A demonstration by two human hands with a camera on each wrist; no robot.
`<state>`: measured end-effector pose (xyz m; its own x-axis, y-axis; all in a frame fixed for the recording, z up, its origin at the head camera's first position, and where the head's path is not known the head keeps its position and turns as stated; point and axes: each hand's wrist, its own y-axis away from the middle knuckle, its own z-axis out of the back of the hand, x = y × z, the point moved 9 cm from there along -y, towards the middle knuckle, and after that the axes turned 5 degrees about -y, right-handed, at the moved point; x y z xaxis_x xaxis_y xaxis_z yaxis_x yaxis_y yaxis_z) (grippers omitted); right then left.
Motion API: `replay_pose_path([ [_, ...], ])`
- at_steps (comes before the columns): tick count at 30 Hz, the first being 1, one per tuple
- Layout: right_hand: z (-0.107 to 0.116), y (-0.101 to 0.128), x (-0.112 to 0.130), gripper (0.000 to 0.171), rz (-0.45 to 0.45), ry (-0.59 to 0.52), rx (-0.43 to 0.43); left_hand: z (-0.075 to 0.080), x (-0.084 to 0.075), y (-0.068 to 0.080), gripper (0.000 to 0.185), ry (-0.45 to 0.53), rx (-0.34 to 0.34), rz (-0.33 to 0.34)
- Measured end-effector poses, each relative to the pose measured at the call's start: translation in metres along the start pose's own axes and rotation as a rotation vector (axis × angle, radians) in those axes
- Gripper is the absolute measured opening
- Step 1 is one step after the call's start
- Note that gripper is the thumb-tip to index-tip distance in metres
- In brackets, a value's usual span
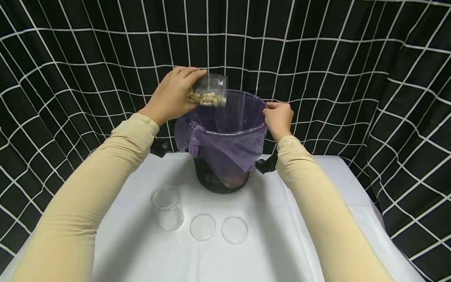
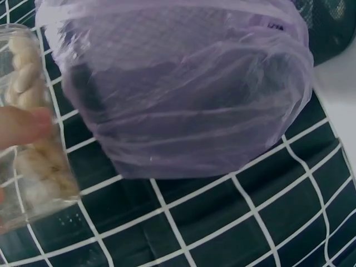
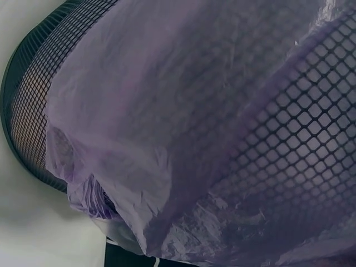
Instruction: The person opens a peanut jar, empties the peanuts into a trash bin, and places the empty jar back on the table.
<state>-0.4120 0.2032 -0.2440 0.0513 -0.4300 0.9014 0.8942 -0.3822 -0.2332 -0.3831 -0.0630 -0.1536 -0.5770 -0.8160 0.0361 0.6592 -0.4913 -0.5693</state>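
Note:
My left hand (image 1: 177, 92) grips a clear plastic jar (image 1: 215, 84) lying on its side above the bin's left rim, its mouth facing right. Peanuts in their shells (image 1: 208, 99) lie along the jar's lower side; they also show in the left wrist view as peanuts (image 2: 28, 83) beside a fingertip. A black mesh bin (image 1: 204, 172) stands upright at the back of the table, lined with a purple plastic bag (image 1: 229, 147) folded over its rim. At the right rim, my right hand (image 1: 279, 117) pinches the bag's edge. The right wrist view shows only bag and mesh, no fingers.
An open clear jar (image 1: 167, 207) stands on the white-covered table (image 1: 275, 250) at front left. Two round clear lids (image 1: 202, 227) lie flat beside it, to its right. Black cloth with a white grid (image 1: 317, 51) hangs behind the bin and along both sides.

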Motion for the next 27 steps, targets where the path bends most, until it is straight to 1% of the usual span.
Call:
replay_pose_path([
  [2,0.0,0.0,0.0,0.034,0.002,0.007,-0.002,0.003,0.001,0.0,0.076,0.006,-0.018,0.009],
  [4,0.002,-0.001,0.001,0.034,0.007,0.016,-0.011,0.002,0.0,-0.001,0.076,0.01,-0.013,0.012],
  [8,0.004,-0.002,0.002,0.034,0.011,0.016,-0.021,-0.009,-0.001,-0.001,0.077,0.017,0.067,0.008],
  [10,0.003,-0.002,0.001,0.034,0.009,0.013,-0.02,-0.011,-0.001,0.0,0.077,0.021,0.082,0.01],
  [11,0.003,-0.002,0.001,0.034,0.008,0.012,-0.018,-0.01,-0.001,0.0,0.077,0.025,0.077,0.012],
  [14,0.0,-0.002,0.0,0.034,0.008,0.015,-0.014,-0.005,-0.001,0.0,0.078,0.043,0.029,0.028],
  [17,-0.001,-0.002,0.0,0.034,0.004,0.016,-0.013,-0.004,-0.002,0.0,0.078,0.048,0.022,0.024],
  [21,-0.003,-0.001,0.001,0.034,0.005,0.008,-0.017,-0.01,-0.004,0.001,0.079,0.038,0.092,0.017],
  [22,-0.003,-0.001,0.001,0.034,0.003,0.006,-0.019,-0.011,-0.004,0.001,0.079,0.039,0.096,0.019],
  [23,-0.003,-0.002,0.001,0.034,0.002,0.002,-0.02,-0.01,-0.004,0.001,0.079,0.039,0.082,0.021],
  [27,-0.003,-0.002,0.0,0.033,0.002,0.006,-0.018,-0.002,-0.002,0.002,0.077,0.015,-0.02,0.016],
])
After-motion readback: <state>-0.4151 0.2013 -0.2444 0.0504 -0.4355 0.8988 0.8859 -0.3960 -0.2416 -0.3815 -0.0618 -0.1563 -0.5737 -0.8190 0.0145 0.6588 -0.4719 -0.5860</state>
